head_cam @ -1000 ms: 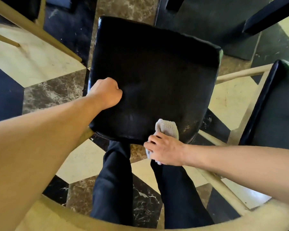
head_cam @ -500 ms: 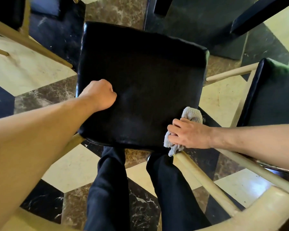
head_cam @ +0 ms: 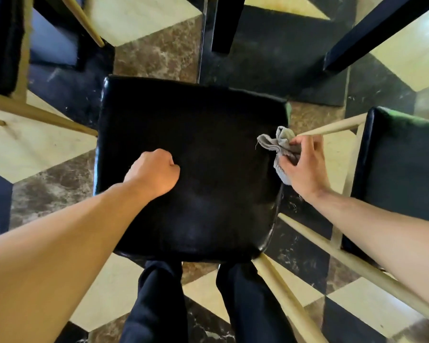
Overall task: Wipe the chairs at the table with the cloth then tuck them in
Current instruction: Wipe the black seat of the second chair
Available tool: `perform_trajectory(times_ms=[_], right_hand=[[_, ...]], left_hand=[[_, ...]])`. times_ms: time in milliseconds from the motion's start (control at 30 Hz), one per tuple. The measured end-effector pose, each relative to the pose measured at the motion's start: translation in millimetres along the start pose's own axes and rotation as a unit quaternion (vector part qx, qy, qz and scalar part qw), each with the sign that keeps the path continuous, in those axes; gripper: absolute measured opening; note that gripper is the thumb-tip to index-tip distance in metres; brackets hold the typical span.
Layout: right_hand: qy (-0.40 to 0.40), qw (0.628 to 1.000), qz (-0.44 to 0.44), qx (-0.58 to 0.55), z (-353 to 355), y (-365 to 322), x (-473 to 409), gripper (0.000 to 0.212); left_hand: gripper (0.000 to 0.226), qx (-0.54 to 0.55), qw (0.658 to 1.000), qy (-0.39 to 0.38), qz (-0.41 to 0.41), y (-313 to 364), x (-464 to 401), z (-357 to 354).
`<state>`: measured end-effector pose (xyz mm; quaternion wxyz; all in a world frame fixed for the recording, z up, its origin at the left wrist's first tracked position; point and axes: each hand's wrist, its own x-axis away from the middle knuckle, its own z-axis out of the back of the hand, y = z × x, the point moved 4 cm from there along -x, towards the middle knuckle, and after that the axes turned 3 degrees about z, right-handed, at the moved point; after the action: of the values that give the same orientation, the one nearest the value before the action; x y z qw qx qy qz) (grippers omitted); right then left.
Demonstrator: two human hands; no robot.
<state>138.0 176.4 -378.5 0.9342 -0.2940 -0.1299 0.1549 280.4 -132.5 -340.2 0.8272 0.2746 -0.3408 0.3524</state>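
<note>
Fingers (head_cam: pixel 298 142) of the right hand (head_cam: pixel 304 164) pinched around a crumpled grey cloth (head_cam: pixel 279 144), bunched into folds, one loose corner lying on the right edge of the black seat (head_cam: pixel 203 144), the rest hanging over that edge beside the palm. Fingers of the left hand (head_cam: pixel 154 173) curled into a closed fist, empty, knuckles pressed down on the seat left of its middle. Both bare forearms reaching in from the near side of the seat.

Seat itself: square, padded, black and glossy, rounded corners, faint sheen along the near and right edges. Pale wooden chair rails (head_cam: pixel 332 253) running out from the seat's near right corner. Two dark trouser legs (head_cam: pixel 159 305) standing just below the seat's near edge.

Right of the seat, a second black-cushioned chair (head_cam: pixel 404 169) with a pale wooden rail pointing toward the cloth. Left of the seat, part of another chair with pale rails. Beyond the seat's far edge, dark legs of the bench (head_cam: pixel 227 23). Under everything, a floor (head_cam: pixel 42 144) of cream, brown-marbled and black tiles.
</note>
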Motion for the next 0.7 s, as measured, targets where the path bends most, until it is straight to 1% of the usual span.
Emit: perform_trajectory(times_ms=[67, 133, 200, 267, 333, 400, 467, 533, 600, 700], right_hand=[[0.03, 0.999, -0.029, -0.015, -3.5, -3.7, -19.9, 0.033], [0.063, 0.996, -0.055, -0.025, -4.0, -8.3, -39.5, 0.03], [0.099, 0.994, -0.035, -0.006, -2.1, -15.3, -64.4, 0.028], [0.11, 0.993, -0.005, 0.038, -1.9, -25.3, -91.4, 0.025], [0.078, 0.994, 0.001, 0.081, -5.7, -38.3, -117.8, 0.024], [0.025, 0.992, 0.001, 0.121, -12.0, -53.7, -141.6, 0.024], [-0.04, 0.986, 0.022, 0.158, -26.9, -75.7, -157.9, 0.023], [-0.089, 0.98, 0.054, 0.17, -43.5, -100.6, -168.1, 0.024], [-0.11, 0.978, 0.083, 0.157, -68.6, -133.7, -173.7, 0.024], [-0.089, 0.982, 0.112, 0.124, -110.5, -190.6, -167.6, 0.022]], left_hand=[[0.018, -0.021, 1.0, 0.008, -0.02, 6.3, -3.9, 4.4], [0.017, -0.096, 0.993, 0.014, -0.073, 14.0, -5.9, 4.2], [0.019, -0.161, 0.975, 0.041, -0.144, 23.8, -12.7, 2.5], [0.025, -0.179, 0.963, 0.08, -0.187, 29.3, -21.1, 5.1], [0.03, -0.174, 0.958, 0.116, -0.195, 27.2, -27.4, 12.2], [0.035, -0.183, 0.955, 0.126, -0.196, 23.8, -33.1, 17.3], [0.039, -0.195, 0.953, 0.105, -0.209, 14.8, -37.7, 19.8], [0.044, -0.197, 0.948, 0.08, -0.237, 8.2, -39.8, 20.6], [0.046, -0.177, 0.945, 0.061, -0.267, -2.5, -41.8, 25.9], [0.042, -0.138, 0.944, 0.048, -0.297, -17.9, -41.6, 38.1]])
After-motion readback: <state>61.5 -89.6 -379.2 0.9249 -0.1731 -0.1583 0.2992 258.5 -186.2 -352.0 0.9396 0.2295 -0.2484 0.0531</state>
